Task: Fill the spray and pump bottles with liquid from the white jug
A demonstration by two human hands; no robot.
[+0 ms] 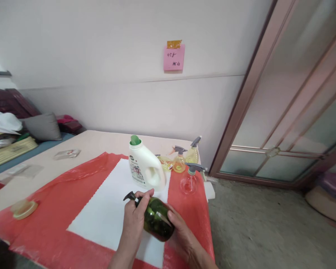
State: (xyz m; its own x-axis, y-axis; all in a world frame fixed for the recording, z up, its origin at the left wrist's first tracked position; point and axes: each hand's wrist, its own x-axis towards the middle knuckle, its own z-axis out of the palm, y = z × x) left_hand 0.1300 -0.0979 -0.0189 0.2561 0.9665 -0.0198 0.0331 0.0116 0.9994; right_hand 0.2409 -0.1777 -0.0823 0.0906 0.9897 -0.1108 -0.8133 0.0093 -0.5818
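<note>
A dark green pump bottle (158, 219) lies tilted between my two hands above a white sheet (100, 220). My left hand (137, 210) is closed around its neck, just below the black pump head (131, 195), which points left. Around the body's lower right side, my right hand (182, 226) grips the bottle; part of its fingers is hidden behind the glassy surface. Just beyond my hands stands a white detergent jug (145, 168) with a green spout (135, 140) showing at its uncapped mouth.
Clear spray bottles (189, 184) with grey triggers stand at the table's right end, some with yellowish liquid (179, 166). Red plastic (81, 183) covers part of the table. A yellowish lid-like ring (25, 210) lies at left. A pink note (174, 58) is taped to the wall.
</note>
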